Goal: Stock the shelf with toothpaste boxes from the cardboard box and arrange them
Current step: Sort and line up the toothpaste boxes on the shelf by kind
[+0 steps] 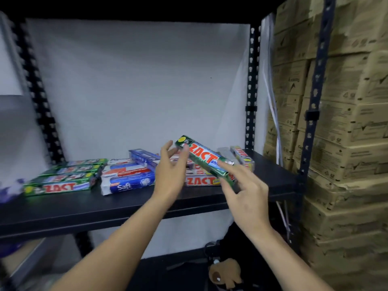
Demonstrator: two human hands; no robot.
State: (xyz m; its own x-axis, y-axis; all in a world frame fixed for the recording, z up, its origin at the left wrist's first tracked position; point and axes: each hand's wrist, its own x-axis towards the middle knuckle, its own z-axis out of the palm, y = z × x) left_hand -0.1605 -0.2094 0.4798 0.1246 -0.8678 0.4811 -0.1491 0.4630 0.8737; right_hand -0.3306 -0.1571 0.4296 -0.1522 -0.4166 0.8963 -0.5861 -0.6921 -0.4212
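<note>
Held box: a green ZACT toothpaste box point(206, 159) is up in the air above the right half of the shelf. It is tilted, with its upper end toward the back and left and its lower end toward the front edge.
Right hand: the right hand point(245, 194) pinches the lower end of the box. The forefinger lies stretched along the top face, the thumb is underneath, and the other fingers are loosely curled.
Left hand: the left hand point(170, 166) is spread wide with its fingers fairly straight. The fingertips are at the box's upper end and seem to touch it, though blur there hides the exact contact.
Shelf: a black shelf point(126, 208) set on black perforated uprights point(251, 91), with a pale wall behind it.
Left end of shelf: a row of green ZACT boxes point(60, 179) lies flat, side by side, from the front edge toward the back.
Middle of shelf: blue-and-white toothpaste boxes point(128, 175) are stacked flat, and the front one is marked Saft. A dark blue box point(144, 157) rests askew on top of the stack.
Right of middle: red ZACT boxes point(201, 181) lie flat under the held box, partly hidden by both hands.
Right back corner: a silver and red box point(241, 157) lies near the upright.
Beside the shelf: stacked brown cardboard cartons point(346, 122) rise on the right, past the shelf's right end.
</note>
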